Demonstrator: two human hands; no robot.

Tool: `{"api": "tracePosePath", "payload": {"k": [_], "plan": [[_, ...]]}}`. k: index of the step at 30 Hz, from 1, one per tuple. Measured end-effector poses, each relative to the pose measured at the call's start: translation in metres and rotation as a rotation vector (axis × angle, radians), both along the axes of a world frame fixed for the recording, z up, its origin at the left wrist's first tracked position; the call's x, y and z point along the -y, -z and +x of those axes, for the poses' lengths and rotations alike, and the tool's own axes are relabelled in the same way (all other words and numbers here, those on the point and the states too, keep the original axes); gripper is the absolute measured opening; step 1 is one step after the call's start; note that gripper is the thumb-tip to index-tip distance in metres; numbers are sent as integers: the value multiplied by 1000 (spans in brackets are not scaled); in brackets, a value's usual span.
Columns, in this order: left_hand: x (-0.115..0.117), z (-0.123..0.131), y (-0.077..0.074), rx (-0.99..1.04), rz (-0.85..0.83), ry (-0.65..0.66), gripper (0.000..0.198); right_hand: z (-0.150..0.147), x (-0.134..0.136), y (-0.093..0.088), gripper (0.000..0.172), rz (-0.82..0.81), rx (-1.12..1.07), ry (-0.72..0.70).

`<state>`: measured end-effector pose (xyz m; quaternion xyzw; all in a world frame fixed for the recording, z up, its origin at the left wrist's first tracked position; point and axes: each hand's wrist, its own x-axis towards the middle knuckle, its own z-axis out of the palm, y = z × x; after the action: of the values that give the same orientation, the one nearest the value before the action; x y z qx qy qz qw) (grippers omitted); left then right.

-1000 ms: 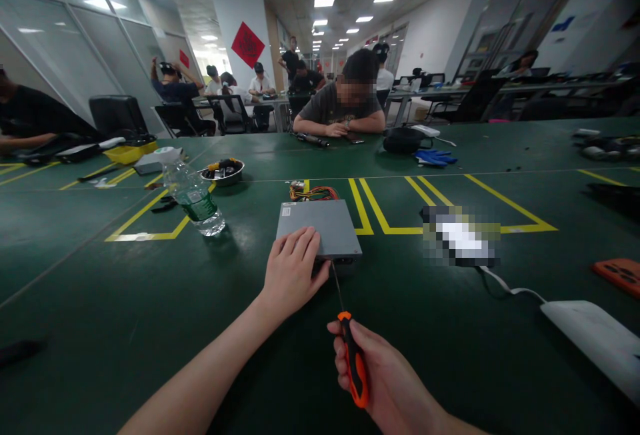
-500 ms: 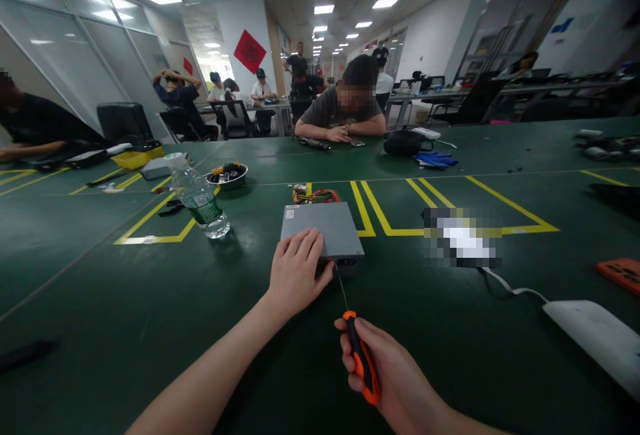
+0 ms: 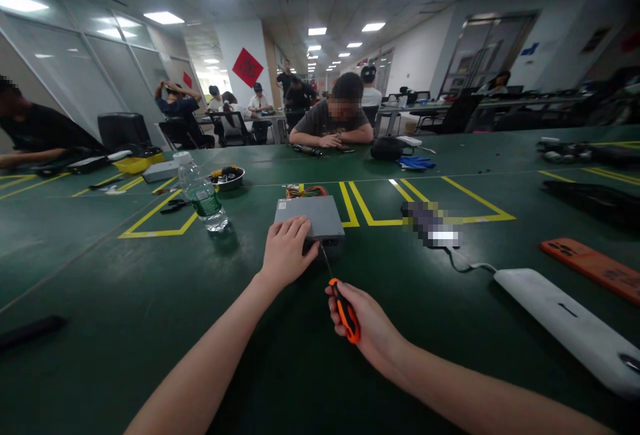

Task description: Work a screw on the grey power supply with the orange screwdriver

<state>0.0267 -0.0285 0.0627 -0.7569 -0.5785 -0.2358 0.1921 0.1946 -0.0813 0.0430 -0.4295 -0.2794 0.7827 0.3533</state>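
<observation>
A grey metal computer power supply (image 3: pixel 323 212) lies flat on the green table, its bundle of coloured wires (image 3: pixel 313 191) at the far side. My left hand (image 3: pixel 286 252) grips its near left corner, fingers across the top and thumb against the front face. In my right hand (image 3: pixel 363 318) is a screwdriver (image 3: pixel 346 312) with an orange and black handle, fingers wrapped round it. The thin shaft points away from me, and its tip meets the front face near my left thumb. What the tip touches there is too small to make out.
Left of the power supply stands a water bottle (image 3: pixel 203 198), with a metal bowl (image 3: pixel 230 178) of parts behind it. To the right are a white power bank-like device (image 3: pixel 560 315) with a cable and an orange phone case (image 3: pixel 593 265). A person (image 3: pixel 333 118) leans on the far edge.
The view has tilted up and turned slightly right, so the table things appear shifted left. Both hands keep their holds, and the screwdriver tip stays at the front face.
</observation>
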Motion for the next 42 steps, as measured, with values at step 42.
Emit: {"api": "tracePosePath", "payload": {"k": [42], "plan": [[-5, 0, 9, 42, 24, -28, 36, 40, -6, 2, 44, 302, 378, -144]]}}
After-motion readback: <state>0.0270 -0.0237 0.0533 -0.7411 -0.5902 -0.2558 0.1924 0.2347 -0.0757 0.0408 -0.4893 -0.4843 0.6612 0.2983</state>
